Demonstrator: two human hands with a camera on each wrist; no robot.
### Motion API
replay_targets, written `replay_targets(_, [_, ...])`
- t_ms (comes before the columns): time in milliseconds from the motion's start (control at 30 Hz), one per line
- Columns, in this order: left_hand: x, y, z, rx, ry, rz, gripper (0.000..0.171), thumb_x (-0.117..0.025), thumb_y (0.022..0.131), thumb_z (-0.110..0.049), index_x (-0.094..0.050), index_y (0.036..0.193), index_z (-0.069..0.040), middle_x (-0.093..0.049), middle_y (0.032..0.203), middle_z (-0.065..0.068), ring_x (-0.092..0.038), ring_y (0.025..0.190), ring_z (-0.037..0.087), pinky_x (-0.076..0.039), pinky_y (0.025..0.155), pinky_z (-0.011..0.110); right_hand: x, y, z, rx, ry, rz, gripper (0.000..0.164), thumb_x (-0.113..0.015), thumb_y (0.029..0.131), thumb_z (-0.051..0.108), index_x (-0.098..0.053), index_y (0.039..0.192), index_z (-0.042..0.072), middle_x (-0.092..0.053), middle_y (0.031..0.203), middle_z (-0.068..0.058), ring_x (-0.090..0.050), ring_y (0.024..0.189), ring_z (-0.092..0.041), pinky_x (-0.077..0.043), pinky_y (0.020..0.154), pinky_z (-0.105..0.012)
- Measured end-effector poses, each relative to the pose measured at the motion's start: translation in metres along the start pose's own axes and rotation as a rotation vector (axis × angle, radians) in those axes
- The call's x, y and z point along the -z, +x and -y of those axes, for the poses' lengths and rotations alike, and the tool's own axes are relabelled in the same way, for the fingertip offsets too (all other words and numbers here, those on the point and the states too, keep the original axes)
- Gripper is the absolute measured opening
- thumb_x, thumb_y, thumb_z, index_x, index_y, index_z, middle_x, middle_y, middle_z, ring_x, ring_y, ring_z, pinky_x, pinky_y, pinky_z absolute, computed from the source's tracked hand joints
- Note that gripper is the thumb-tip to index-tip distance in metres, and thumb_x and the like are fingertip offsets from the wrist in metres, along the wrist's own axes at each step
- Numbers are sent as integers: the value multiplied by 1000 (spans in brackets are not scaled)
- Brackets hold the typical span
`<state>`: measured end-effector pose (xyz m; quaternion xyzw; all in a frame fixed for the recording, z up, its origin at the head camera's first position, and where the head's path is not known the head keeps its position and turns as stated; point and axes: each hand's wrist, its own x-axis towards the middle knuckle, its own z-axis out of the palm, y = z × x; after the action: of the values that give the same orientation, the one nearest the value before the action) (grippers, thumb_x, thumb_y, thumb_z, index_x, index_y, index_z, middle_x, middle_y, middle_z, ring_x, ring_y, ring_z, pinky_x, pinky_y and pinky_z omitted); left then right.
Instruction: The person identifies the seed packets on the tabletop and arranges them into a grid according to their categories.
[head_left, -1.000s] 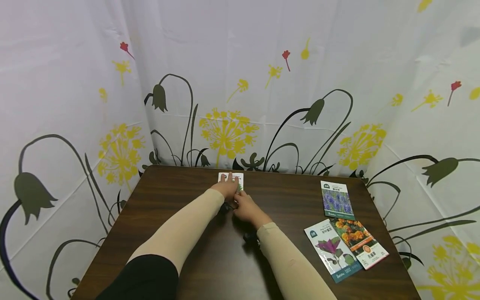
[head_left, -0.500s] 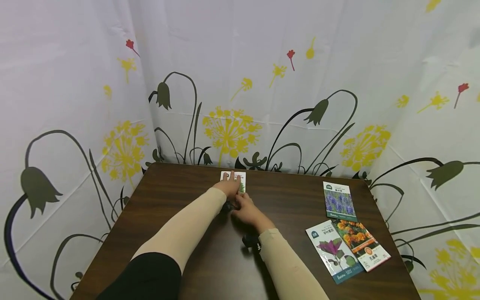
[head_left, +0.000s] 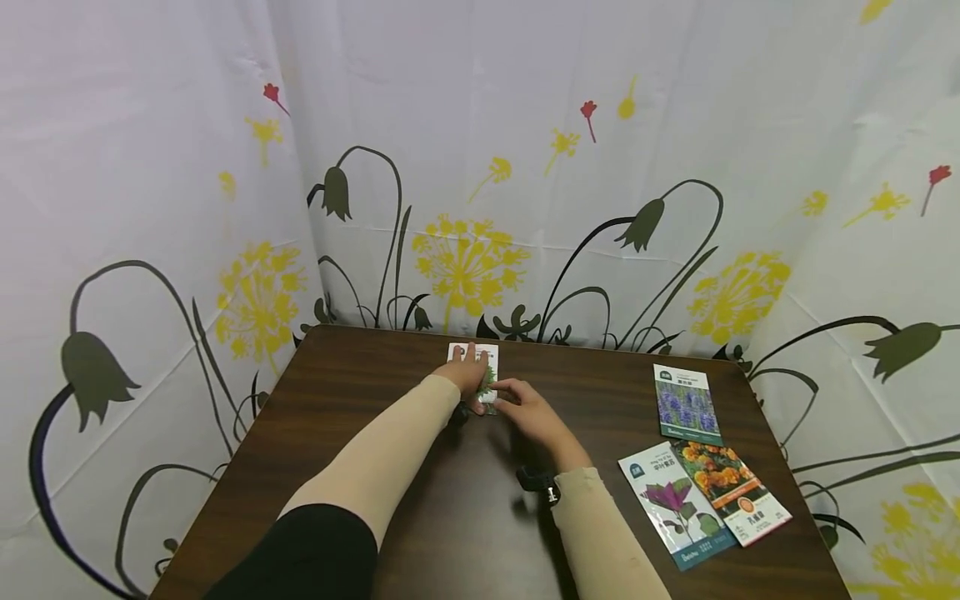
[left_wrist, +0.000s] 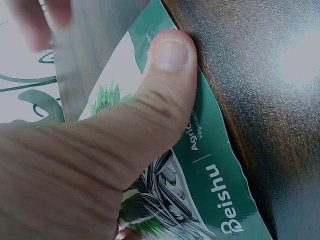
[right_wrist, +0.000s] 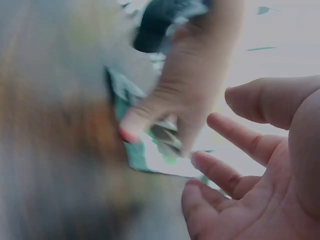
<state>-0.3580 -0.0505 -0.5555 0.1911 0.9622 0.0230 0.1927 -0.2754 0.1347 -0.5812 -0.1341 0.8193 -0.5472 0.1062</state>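
A seed packet (head_left: pixel 492 367) with a white front and a green band marked "Beishu" lies at the back edge of the table. My left hand (head_left: pixel 468 377) rests on it with fingers spread over its front. In the left wrist view, the thumb lies across the green band of the packet (left_wrist: pixel 215 145), near its edge. Striped seeds and green leaves are printed below the thumb. My right hand (head_left: pixel 538 415) is just right of the packet, fingers loosely extended and holding nothing. The right wrist view shows its open palm facing the left hand (right_wrist: pixel 185 85), partly blurred.
On the right of the brown table (head_left: pixel 360 383) lie a purple-flower packet (head_left: pixel 686 408), an orange-flower packet (head_left: pixel 723 479) and a packet with a purple leafy plant (head_left: pixel 667 496), which overlaps the orange one. A flower-printed curtain (head_left: pixel 525 67) hangs behind.
The right hand has drawn back from beside the left thumb, moving right, and its fingers have come away. The left hand has stayed on the seed packet. The head view has shifted slightly.
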Motion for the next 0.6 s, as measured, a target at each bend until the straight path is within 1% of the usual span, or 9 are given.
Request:
replay_targets(67, [1, 2, 1, 6, -21, 13, 128, -101, 77, -42, -26, 171, 1, -15, 178, 35, -17, 163, 62, -33, 130, 64, 12, -7, 1, -3, -15, -33, 34, -63, 110, 15, -67, 143, 7, -59, 151, -19, -55, 145, -43, -45, 119, -60])
replay_targets(100, [-4, 9, 5, -5, -27, 1, 134, -101, 74, -48, -24, 171, 1, -13, 178, 36, -17, 163, 63, -34, 129, 65, 18, -10, 1, -3, -40, -46, 34, -64, 110, 17, -68, 142, 9, -60, 149, -19, -57, 140, -42, -46, 117, -59])
replay_targets(133, [-4, 9, 6, -1, -36, 6, 137, -102, 72, -49, -22, 172, 0, -12, 179, 35, -16, 163, 62, -33, 130, 65, 24, -13, 1, -3, -62, -59, 33, -65, 110, 18, -68, 142, 10, -60, 148, -19, -57, 138, -41, -46, 116, -58])
replay_targets(167, [-4, 9, 7, 1, -39, 14, 137, -101, 73, -50, -21, 173, 0, -10, 179, 35, -15, 164, 61, -32, 130, 64, 30, -17, 1, -7, -83, -71, 33, -65, 110, 20, -68, 142, 12, -60, 147, -18, -57, 137, -40, -45, 115, -57])
replay_targets(233, [-3, 9, 8, 2, -41, 16, 137, -101, 74, -50, -20, 173, 0, -9, 179, 35, -14, 164, 61, -31, 131, 64, 42, -23, 1, -7, -119, -89, 34, -66, 109, 20, -68, 142, 13, -59, 146, -19, -56, 136, -41, -44, 114, -58])
replay_targets(300, [-2, 6, 9, -4, -42, 14, 136, -99, 76, -49, -19, 173, 0, -8, 179, 34, -12, 165, 61, -30, 132, 64, 52, -29, -1, -7, -151, -110, 35, -67, 109, 20, -67, 143, 12, -58, 146, -21, -56, 139, -42, -44, 116, -60])
replay_targets(333, [3, 1, 6, 3, -50, 29, 131, -99, 78, -44, -20, 173, -1, -8, 180, 33, -12, 166, 59, -29, 133, 62, 57, -32, -2, -9, -158, -122, 35, -67, 109, 20, -67, 143, 12, -57, 149, -20, -53, 145, -43, -41, 119, -62])
replay_targets(467, [3, -3, 7, -23, -80, 22, 125, -96, 82, -39, -19, 174, -2, -6, 180, 33, -10, 166, 59, -29, 133, 62, 76, -45, -10, -8, -182, -162, 38, -67, 109, 20, -65, 145, 10, -54, 152, -22, -49, 149, -45, -39, 122, -65])
replay_targets(600, [2, -7, 6, -35, -126, 23, 126, -96, 81, -38, -17, 175, -5, -2, 181, 31, -7, 167, 57, -29, 132, 63, 92, -58, -17, -16, -192, -207, 39, -66, 110, 21, -64, 146, 8, -52, 153, -23, -46, 152, -46, -36, 125, -66])
